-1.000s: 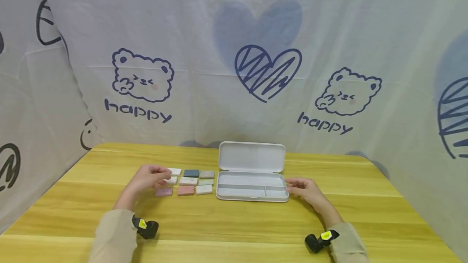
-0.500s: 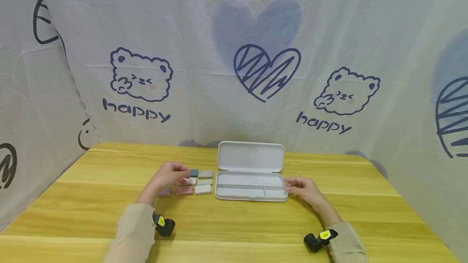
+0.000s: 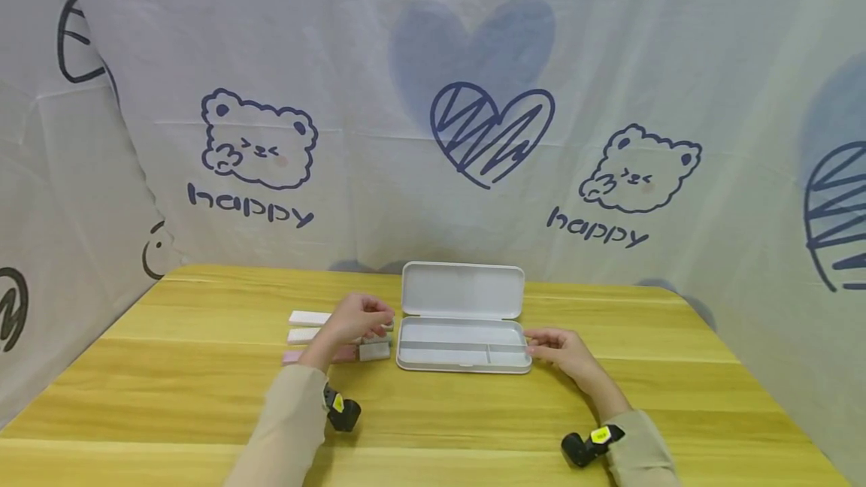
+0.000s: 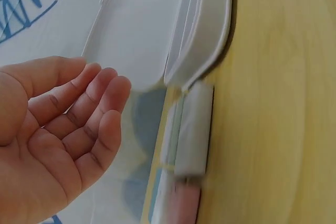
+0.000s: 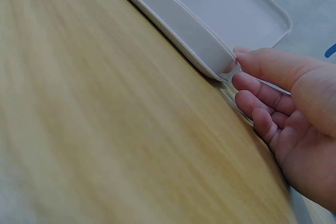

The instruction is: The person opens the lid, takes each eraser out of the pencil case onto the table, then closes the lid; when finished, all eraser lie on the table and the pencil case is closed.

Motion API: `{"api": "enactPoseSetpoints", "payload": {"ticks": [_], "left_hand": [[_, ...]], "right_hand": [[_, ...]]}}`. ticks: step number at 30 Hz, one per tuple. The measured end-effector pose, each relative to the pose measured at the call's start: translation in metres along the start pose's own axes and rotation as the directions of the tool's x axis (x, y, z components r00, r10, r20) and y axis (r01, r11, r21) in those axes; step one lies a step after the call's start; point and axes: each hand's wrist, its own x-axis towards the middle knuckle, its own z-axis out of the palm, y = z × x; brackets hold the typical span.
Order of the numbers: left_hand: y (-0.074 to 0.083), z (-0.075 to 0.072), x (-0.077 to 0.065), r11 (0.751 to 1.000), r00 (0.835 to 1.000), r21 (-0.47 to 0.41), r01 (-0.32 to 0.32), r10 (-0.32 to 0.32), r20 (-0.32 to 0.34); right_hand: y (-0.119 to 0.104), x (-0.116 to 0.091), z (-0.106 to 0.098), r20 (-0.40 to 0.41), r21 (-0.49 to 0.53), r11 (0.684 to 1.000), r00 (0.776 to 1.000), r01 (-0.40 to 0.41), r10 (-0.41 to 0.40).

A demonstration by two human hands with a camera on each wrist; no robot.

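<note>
A white pencil case (image 3: pixel 462 291) stands with its lid raised at the table's middle; its divided tray holds nothing. To its left, small rectangular blocks that look like erasers lie in three rows, among them a white one (image 3: pixel 307 318), a pink one (image 3: pixel 343 354) and a pale green one (image 4: pixel 178 129). Above the right end of these rows hovers my left hand (image 3: pixel 355 318), fingers loosely bent, holding nothing, and hiding several blocks. My right hand (image 3: pixel 568 355) pinches the case's right end, thumb at the rim (image 5: pixel 218 77) and fingers outside it.
The yellow wood-grain table (image 3: pixel 467 427) extends in front of the case and to both sides. A pale cloth (image 3: pixel 379 171) printed with hearts and bears hangs behind the table. Each wrist carries a small black camera (image 3: pixel 343 414).
My left hand has moved right across the blocks, from their left end to beside the case. The blocks now line up end to end in rows. My right hand has stayed at the case.
</note>
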Motion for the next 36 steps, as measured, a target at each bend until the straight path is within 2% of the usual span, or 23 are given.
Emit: {"api": "enactPoseSetpoints", "payload": {"ticks": [5,11,20,26,30,36], "left_hand": [[0.010,0.015,0.006,0.999,0.999,0.001,-0.037,0.037,-0.002],[0.023,0.031,0.014,0.994,0.996,0.053,-0.091,0.091,0.004],[0.035,0.047,0.020,0.974,0.980,0.117,-0.196,0.200,-0.022],[0.043,0.054,0.023,0.937,0.949,0.172,-0.305,0.313,-0.024],[0.050,0.058,0.029,0.904,0.923,0.214,-0.369,0.383,-0.027],[0.062,0.064,0.040,0.834,0.874,0.332,-0.440,0.483,-0.053]], "right_hand": [[0.000,0.000,0.002,0.000,0.003,1.000,1.000,-0.005,0.005],[-0.001,0.000,0.004,-0.005,-0.009,1.000,1.000,-0.028,0.028],[-0.002,0.001,0.006,0.002,-0.016,1.000,1.000,-0.020,0.021],[0.001,0.001,0.005,0.004,-0.020,1.000,1.000,-0.006,0.006],[0.002,0.001,0.004,0.000,-0.020,1.000,1.000,-0.008,0.008],[0.002,0.000,0.001,-0.005,-0.020,1.000,1.000,-0.011,0.011]]}}
